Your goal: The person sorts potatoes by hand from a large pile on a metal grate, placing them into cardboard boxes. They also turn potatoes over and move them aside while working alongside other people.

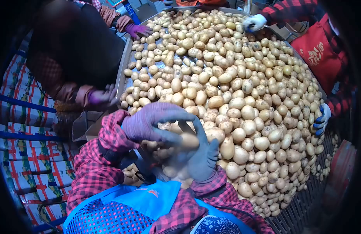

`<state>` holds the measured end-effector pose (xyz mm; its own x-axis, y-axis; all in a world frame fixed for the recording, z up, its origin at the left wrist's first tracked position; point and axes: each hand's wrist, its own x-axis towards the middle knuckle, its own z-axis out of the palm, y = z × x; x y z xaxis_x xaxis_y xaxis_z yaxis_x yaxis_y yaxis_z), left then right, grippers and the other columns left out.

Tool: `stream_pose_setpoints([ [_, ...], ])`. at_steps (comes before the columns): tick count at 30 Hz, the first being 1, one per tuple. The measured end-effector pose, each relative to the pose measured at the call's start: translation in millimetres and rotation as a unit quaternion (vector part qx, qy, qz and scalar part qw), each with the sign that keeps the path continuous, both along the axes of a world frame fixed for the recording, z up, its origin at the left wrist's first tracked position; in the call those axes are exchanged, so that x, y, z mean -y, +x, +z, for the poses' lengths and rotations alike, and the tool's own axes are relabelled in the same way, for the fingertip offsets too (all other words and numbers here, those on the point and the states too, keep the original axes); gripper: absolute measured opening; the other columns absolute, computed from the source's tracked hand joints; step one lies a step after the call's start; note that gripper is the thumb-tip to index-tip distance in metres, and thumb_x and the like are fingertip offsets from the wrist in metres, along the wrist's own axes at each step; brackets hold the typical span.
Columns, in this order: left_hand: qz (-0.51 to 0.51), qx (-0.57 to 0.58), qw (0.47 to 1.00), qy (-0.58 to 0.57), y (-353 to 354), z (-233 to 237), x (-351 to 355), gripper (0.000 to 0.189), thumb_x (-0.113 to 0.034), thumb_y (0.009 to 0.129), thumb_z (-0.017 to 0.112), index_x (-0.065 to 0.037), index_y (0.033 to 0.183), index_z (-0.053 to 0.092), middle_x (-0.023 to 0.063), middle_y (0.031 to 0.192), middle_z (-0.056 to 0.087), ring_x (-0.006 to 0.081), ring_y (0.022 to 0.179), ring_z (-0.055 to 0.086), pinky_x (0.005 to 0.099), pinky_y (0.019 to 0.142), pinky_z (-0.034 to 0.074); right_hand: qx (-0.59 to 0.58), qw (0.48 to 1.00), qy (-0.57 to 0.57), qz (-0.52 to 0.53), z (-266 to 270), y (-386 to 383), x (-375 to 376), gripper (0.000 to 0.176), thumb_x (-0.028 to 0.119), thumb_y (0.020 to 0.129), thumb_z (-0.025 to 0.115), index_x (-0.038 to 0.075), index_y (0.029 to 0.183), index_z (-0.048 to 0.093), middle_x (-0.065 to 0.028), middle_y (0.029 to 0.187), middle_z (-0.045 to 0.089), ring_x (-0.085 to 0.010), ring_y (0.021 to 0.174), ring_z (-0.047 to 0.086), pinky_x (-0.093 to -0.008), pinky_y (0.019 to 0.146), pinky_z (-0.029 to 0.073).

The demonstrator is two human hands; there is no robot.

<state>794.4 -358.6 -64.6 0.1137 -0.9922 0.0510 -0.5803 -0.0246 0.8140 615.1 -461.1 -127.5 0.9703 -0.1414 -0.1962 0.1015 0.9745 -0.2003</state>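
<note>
My left hand [149, 123], in a purple and grey glove, curls at the middle of the view with its thumb against a potato [189, 141]. The grey-gloved right hand [202, 158] closes round the other end of that potato, its lower fingers smeared by motion. A small dark patch shows between the hands above the potato; I cannot make out what it is. More potatoes [248, 126] are heaped right beside and beyond both hands. Below the hands, a blurred opening holds further potatoes [131, 171].
The heap lies on a metal-rimmed table [124, 64]. At the left, a co-worker's purple-gloved hands [137, 30] are at the rim. Another person's white and blue gloves [323, 119] touch potatoes at the right. Printed cartons [36, 152] are stacked left; a slatted grate [295, 212] is lower right.
</note>
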Motion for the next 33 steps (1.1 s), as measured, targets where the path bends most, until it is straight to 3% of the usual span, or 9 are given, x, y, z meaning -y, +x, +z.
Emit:
stream_pose_setpoints([
  [2,0.122,-0.119,0.984,0.047,15,0,6,0.048,-0.021,0.083,0.073,-0.007,0.126,0.059,0.0079,0.112,0.065,0.0179,0.104,0.061,0.0336,0.091,0.048,-0.028,0.986,-0.163,0.011,-9,-9,2,0.064,0.032,0.092,0.059,0.012,0.146,0.031,-0.0119,0.125,0.052,-0.0211,0.096,0.058,-0.0301,0.062,0.053],
  [3,0.200,-0.152,0.966,0.066,30,-9,18,0.046,-0.020,0.084,0.072,-0.004,0.125,0.060,0.0081,0.115,0.064,0.0188,0.106,0.061,0.0340,0.091,0.048,-0.028,0.986,-0.163,0.010,-18,-12,2,0.064,0.032,0.092,0.059,0.012,0.146,0.031,-0.0119,0.125,0.052,-0.0211,0.096,0.058,-0.0301,0.062,0.053],
  [6,0.254,0.048,0.957,0.132,108,-66,81,0.046,-0.030,0.087,0.066,-0.009,0.127,0.059,0.0100,0.114,0.065,0.0179,0.104,0.062,0.0307,0.089,0.049,-0.010,0.998,0.024,0.050,-18,-16,2,0.042,0.025,0.094,0.060,0.007,0.130,0.051,-0.0093,0.097,0.062,-0.0213,0.083,0.061,-0.0324,0.061,0.053],
  [9,0.255,0.224,0.897,0.283,174,-128,144,0.056,-0.042,0.083,0.067,-0.015,0.131,0.056,0.0115,0.117,0.065,0.0207,0.105,0.062,0.0330,0.090,0.049,0.020,0.997,-0.029,0.067,-29,-19,3,0.047,0.034,0.098,0.050,0.008,0.137,0.044,-0.0096,0.094,0.062,-0.0227,0.082,0.062,-0.0377,0.076,0.053],
  [12,0.233,0.244,0.871,0.358,188,-153,179,0.060,-0.040,0.081,0.071,-0.015,0.133,0.054,0.0124,0.119,0.064,0.0249,0.108,0.062,0.0369,0.092,0.048,0.003,0.994,-0.088,0.061,-29,-17,5,0.064,0.040,0.091,0.059,0.000,0.138,0.041,-0.0110,0.097,0.063,-0.0219,0.083,0.062,-0.0342,0.077,0.053],
  [16,0.299,0.076,0.914,0.264,208,-179,166,0.078,-0.036,0.070,0.080,-0.008,0.135,0.049,0.0118,0.123,0.062,0.0265,0.114,0.059,0.0350,0.097,0.046,0.000,0.997,-0.054,0.062,-29,-17,4,0.068,0.037,0.085,0.065,0.001,0.138,0.042,-0.0107,0.100,0.063,-0.0221,0.083,0.062,-0.0337,0.076,0.053],
  [22,0.227,0.084,0.925,0.293,198,-171,178,0.071,-0.035,0.067,0.081,-0.013,0.130,0.055,0.0137,0.118,0.063,0.0287,0.112,0.060,0.0373,0.095,0.048,-0.066,0.992,-0.062,0.083,-20,-15,5,0.062,0.028,0.081,0.066,0.003,0.135,0.047,-0.0099,0.097,0.063,-0.0214,0.082,0.063,-0.0303,0.067,0.053],
  [25,0.193,0.208,0.896,0.343,164,-128,187,0.055,-0.028,0.073,0.074,-0.016,0.125,0.059,0.0160,0.116,0.064,0.0317,0.111,0.061,0.0392,0.095,0.049,-0.032,0.995,-0.081,0.048,-17,-13,1,0.053,0.033,0.094,0.056,-0.003,0.132,0.046,-0.0113,0.096,0.063,-0.0183,0.080,0.063,-0.0271,0.058,0.052],
  [33,0.172,0.240,0.889,0.351,174,-140,201,0.053,-0.028,0.074,0.073,-0.016,0.124,0.059,0.0160,0.116,0.064,0.0321,0.110,0.061,0.0398,0.095,0.049,-0.006,0.998,-0.011,0.054,-25,-17,0,0.046,0.030,0.096,0.056,0.006,0.134,0.048,-0.0065,0.103,0.063,-0.0181,0.084,0.063,-0.0281,0.062,0.051],
])
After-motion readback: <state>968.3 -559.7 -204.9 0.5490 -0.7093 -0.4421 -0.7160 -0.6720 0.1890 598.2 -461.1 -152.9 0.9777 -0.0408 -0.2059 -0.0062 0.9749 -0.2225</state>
